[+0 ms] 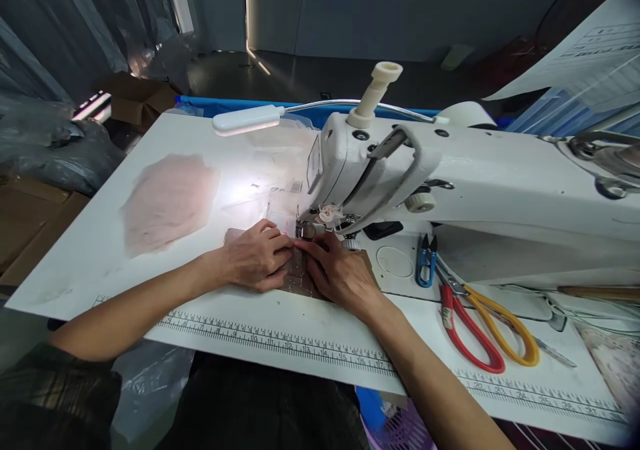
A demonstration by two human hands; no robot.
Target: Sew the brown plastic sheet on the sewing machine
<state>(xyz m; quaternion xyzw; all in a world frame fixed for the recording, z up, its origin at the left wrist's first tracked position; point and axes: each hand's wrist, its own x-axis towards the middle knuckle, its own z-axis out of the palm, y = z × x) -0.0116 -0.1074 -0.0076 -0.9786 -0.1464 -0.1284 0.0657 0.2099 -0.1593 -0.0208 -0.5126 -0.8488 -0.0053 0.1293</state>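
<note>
Under the head of a white sewing machine (pixel 423 163), my two hands meet just in front of the presser foot (pixel 306 230). My left hand (pixel 260 257) rests on the bed with its fingers curled together, the fingertips at the needle area. From the other side my right hand (pixel 340 270) comes in, thumb and forefinger pinched close to the left fingertips. What they pinch is too small and covered to make out. Clear plastic and a brownish plate lie beneath them. A pale pink ruffled piece (pixel 330 214) hangs at the machine head.
Sheer pink fabric (pixel 167 203) lies in a pile on the left of the white table (pixel 95 250). Blue thread snips (pixel 427 263) and red-and-yellow scissors (pixel 487 327) lie right of my right hand. A lamp (pixel 247 120) shines from above. A printed ruler (pixel 280 343) runs along the front edge.
</note>
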